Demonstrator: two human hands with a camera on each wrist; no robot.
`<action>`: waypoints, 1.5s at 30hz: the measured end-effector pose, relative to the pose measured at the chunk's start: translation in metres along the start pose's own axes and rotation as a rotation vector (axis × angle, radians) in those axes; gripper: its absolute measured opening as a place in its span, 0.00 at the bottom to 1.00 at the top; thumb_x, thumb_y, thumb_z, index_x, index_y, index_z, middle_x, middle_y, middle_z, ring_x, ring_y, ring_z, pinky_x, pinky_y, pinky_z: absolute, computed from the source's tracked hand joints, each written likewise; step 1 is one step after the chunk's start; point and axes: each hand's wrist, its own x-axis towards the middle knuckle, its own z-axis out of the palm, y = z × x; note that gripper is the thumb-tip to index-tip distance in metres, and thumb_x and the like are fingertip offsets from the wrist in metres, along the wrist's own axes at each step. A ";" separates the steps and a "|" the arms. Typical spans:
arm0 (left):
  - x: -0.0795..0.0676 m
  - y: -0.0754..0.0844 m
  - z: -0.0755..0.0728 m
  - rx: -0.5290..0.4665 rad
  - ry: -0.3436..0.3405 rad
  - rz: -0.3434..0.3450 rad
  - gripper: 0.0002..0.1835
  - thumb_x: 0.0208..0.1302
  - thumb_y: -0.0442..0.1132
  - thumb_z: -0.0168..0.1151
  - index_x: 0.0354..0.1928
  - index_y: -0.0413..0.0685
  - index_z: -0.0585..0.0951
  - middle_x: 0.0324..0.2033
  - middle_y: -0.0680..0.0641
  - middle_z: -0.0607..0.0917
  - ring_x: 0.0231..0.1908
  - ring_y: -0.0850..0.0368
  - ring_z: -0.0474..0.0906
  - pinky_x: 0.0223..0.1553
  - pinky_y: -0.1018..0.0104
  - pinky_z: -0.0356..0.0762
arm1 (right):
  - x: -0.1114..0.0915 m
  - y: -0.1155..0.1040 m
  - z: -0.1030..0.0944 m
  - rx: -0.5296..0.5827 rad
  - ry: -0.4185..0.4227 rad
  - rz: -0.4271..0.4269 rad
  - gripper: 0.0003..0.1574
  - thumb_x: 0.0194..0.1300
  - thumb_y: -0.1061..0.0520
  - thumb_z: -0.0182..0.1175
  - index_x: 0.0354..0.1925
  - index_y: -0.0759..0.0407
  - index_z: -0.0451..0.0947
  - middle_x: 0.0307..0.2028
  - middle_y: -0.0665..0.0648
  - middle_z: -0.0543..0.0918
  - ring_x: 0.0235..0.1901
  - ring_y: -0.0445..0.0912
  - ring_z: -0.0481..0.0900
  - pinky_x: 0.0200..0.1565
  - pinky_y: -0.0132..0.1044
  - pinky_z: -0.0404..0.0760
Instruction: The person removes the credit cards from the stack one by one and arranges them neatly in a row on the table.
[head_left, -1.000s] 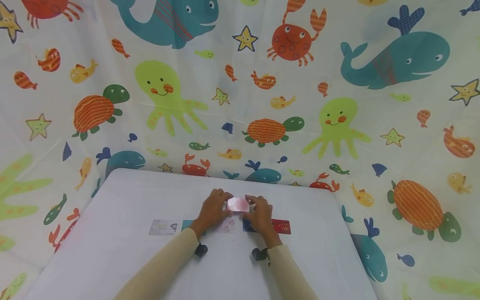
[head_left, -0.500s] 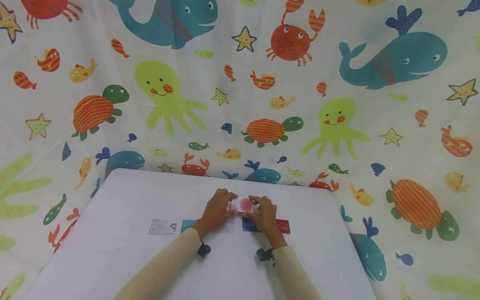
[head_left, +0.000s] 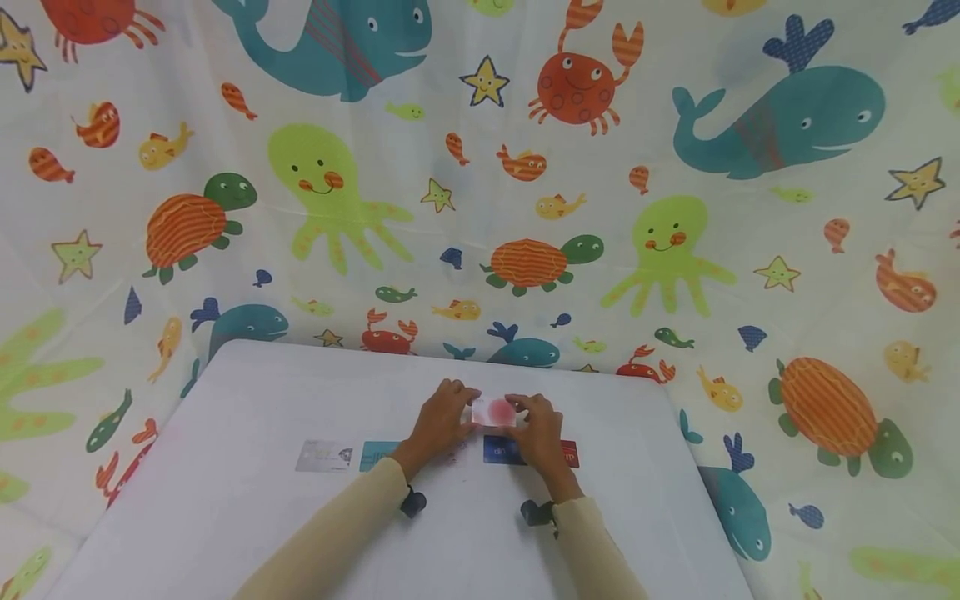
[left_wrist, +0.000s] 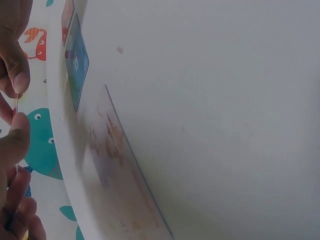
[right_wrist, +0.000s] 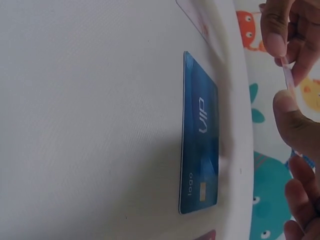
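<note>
Both hands hold one small white card with a pink-red round patch (head_left: 495, 412), raised above the table's far part. My left hand (head_left: 438, 421) pinches its left edge between thumb and fingers. On the right edge, my right hand (head_left: 538, 429) pinches the same way. The right wrist view shows this card (right_wrist: 287, 76) nearly edge-on between the thumbs. Below the hands lies a row of flat cards: a blue VIP card (right_wrist: 201, 140), a pale card with pinkish marks (left_wrist: 117, 150), partly covered by the left hand in the head view, and a red card (head_left: 571, 453) partly behind the right hand.
A silver-grey card (head_left: 324, 455) and a teal card (head_left: 378, 455) lie at the row's left end. The white table (head_left: 262, 517) ends at a rounded far edge. Behind it hangs a curtain (head_left: 450, 225) printed with sea animals.
Both hands have shifted a little to the right, carrying the white and pink card with them. More of the blue card now shows. The cards on the table have stayed in place.
</note>
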 end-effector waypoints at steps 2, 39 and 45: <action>0.000 0.001 0.000 0.007 -0.002 0.007 0.30 0.59 0.48 0.82 0.64 0.52 0.85 0.48 0.50 0.87 0.49 0.57 0.77 0.60 0.61 0.85 | -0.001 0.001 -0.001 -0.010 0.004 -0.002 0.32 0.63 0.53 0.78 0.65 0.44 0.83 0.49 0.52 0.85 0.44 0.46 0.77 0.54 0.48 0.69; 0.002 0.034 0.012 -0.063 -0.037 0.087 0.26 0.64 0.42 0.78 0.63 0.50 0.85 0.45 0.51 0.87 0.49 0.56 0.79 0.60 0.61 0.86 | -0.021 0.035 -0.031 -0.005 -0.017 0.107 0.37 0.61 0.51 0.80 0.67 0.40 0.81 0.50 0.51 0.83 0.48 0.47 0.77 0.54 0.49 0.69; 0.004 0.038 0.017 -0.057 -0.015 0.087 0.26 0.63 0.44 0.80 0.62 0.49 0.86 0.43 0.52 0.87 0.47 0.58 0.78 0.57 0.64 0.86 | -0.023 0.038 -0.038 -0.026 0.002 0.099 0.36 0.61 0.52 0.80 0.66 0.39 0.82 0.48 0.51 0.83 0.46 0.47 0.79 0.53 0.48 0.70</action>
